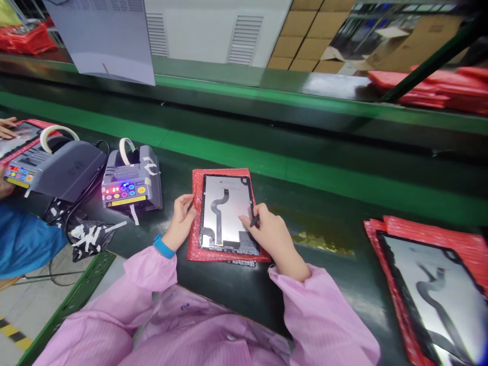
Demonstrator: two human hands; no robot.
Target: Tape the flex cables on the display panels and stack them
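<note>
A tablet screen panel (238, 208) lies face down on a red bubble-wrap bag (195, 239), its silvery back upward. A dark flex cable (218, 216) curves down that back. At the bag's left edge, my left hand (181, 221) has thumb and fingers closed on the border, with a small dark spot by the fingertips. My right hand (270, 229) rests over the panel's right edge, fingers closed around a short black pen-like tool (254, 220). Most of the tool is hidden in the hand.
Two tape dispensers (131, 178) stand left, with tape scraps on a black bag (91, 239) beside them. Another panel (430, 290) on red bubble wrap lies right. A co-worker's blue sleeve (28, 239) is at far left. A raised shelf (267, 86) runs along the back.
</note>
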